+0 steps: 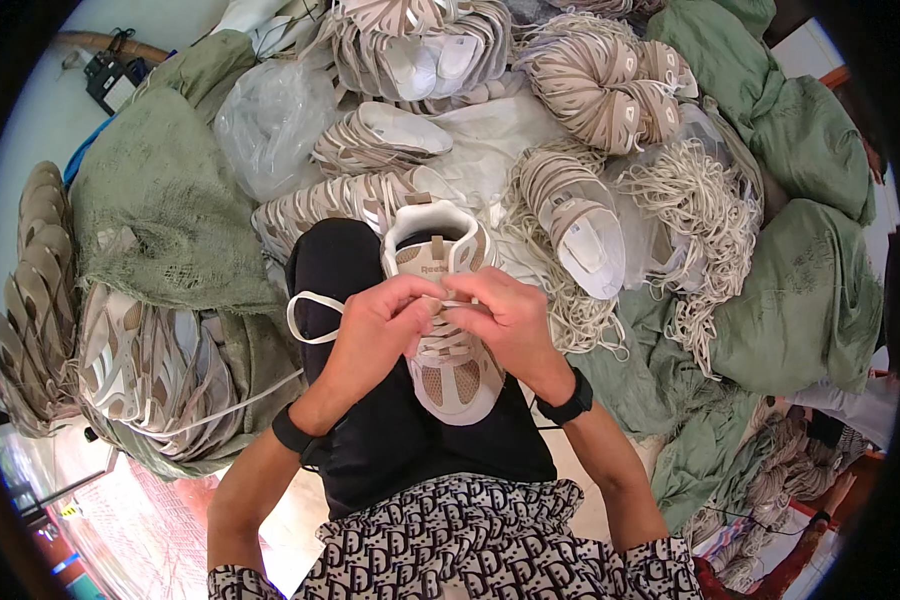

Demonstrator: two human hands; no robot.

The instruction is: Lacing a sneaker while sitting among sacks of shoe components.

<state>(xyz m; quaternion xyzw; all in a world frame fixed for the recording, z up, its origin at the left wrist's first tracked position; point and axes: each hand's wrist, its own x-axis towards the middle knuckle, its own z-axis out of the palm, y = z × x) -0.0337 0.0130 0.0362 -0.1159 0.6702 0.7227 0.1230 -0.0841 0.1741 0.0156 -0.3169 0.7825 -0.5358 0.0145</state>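
Here, beige-and-white mesh shoe upper, half-laced.

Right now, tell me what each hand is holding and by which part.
Both the left hand and the right hand pinch the white lace over the tongue of the beige and white shoe upper, which rests on the lap.

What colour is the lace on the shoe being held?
White lace, seen in the head view.

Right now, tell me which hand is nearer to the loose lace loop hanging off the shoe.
Left. The left hand sits beside the lace loop, on the lace leading to it; the right hand is across the shoe, farther away.
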